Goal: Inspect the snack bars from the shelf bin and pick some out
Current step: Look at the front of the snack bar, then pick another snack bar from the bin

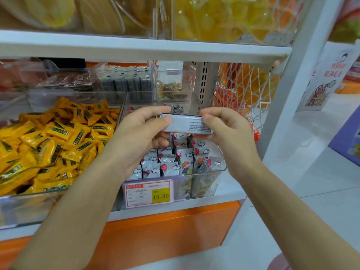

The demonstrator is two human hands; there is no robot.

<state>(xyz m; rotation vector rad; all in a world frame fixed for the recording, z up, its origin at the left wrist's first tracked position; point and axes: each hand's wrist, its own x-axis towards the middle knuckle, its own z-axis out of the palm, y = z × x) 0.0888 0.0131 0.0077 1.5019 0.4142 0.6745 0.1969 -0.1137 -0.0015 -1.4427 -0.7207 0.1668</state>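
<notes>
A white snack bar [187, 124] with small printed text on its back is held level above the clear shelf bin [211, 173]. My left hand [142, 137] grips its left end with thumb on top. My right hand [226, 131] pinches its right end. Below, the bin holds several white snack bars [175, 162] with cloud and red balloon prints, standing in rows. Part of the rows is hidden behind my hands.
A bin of yellow wrapped snacks [48, 143] lies to the left. A price tag [149, 193] reading 15.80 hangs on the bin front. Behind stand bins of dark packets [126, 82] and mixed candies [171, 90]. A white net basket [243, 90] is at right; a shelf board [136, 47] runs overhead.
</notes>
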